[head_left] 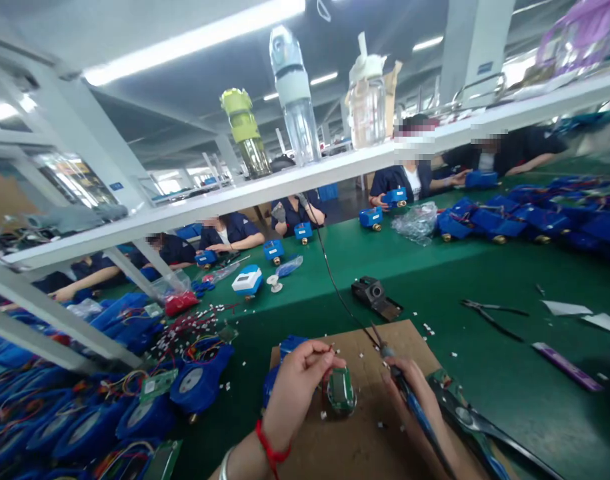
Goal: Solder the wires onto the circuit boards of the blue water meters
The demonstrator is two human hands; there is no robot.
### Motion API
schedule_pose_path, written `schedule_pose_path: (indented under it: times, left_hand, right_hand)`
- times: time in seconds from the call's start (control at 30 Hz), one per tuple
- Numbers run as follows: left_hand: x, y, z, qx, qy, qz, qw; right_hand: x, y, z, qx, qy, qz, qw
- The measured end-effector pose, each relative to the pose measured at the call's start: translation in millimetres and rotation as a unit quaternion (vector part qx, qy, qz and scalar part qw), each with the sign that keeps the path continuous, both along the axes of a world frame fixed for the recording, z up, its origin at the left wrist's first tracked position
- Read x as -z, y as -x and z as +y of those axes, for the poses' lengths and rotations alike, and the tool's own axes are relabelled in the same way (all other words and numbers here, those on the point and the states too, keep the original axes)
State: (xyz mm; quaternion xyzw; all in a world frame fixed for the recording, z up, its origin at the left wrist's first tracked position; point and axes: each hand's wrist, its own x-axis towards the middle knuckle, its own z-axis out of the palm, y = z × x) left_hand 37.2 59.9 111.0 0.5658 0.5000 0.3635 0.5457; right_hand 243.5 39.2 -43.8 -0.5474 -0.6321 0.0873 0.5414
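My left hand (305, 373) is closed in a pinch over the cardboard sheet (359, 447), holding what looks like a thin wire (331, 347). Just beneath its fingertips lies a small green circuit board (341, 390) with a display. A blue meter body (291, 345) is partly hidden behind this hand. To the right, my right hand (415, 393) is wrapped around a blue-handled tool (407, 390) with a narrow metal tip pointing away from me; its exact kind is unclear. A black cable (329, 267) hangs down to near the tip. Large pliers (467, 419) lie beside my right hand.
Blue meter housings (195, 383) with wires crowd the left, under a white shelf (265, 197) carrying bottles. A black stand (375, 293) sits ahead. Cutting pliers (492, 317) and a purple strip (567, 367) lie right. Several co-workers sit across the green table (329, 307).
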Motion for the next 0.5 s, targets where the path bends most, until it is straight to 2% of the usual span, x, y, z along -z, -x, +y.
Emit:
schedule_pose_path:
  times: [0.1,0.17,0.23,0.3,0.37,0.5]
  left_hand:
    - [-27.5,-11,10,0.073,-0.107,0.1,0.986]
    - [-53.4,-13,18,0.081,-0.206,0.189,0.957]
    - [-80.3,-14,28,0.077,-0.258,0.249,0.93]
    - [-103.9,-18,37,0.086,-0.259,0.263,0.926]
    - [-122.7,-28,47,0.105,-0.23,0.249,0.935]
    - [-156.8,-74,77,0.164,-0.189,0.157,0.955]
  right_hand:
    - [12.1,-3,9,0.018,-0.028,-0.018,0.999]
    - [23.7,-5,15,0.028,-0.046,-0.032,0.998]
    - [34.6,-6,19,0.032,-0.055,-0.035,0.997]
    - [41.6,-5,22,0.038,-0.046,-0.013,0.998]
    - [43.9,-2,22,0.043,-0.038,0.018,0.998]
    - [37.3,5,23,0.054,-0.045,0.054,0.996]
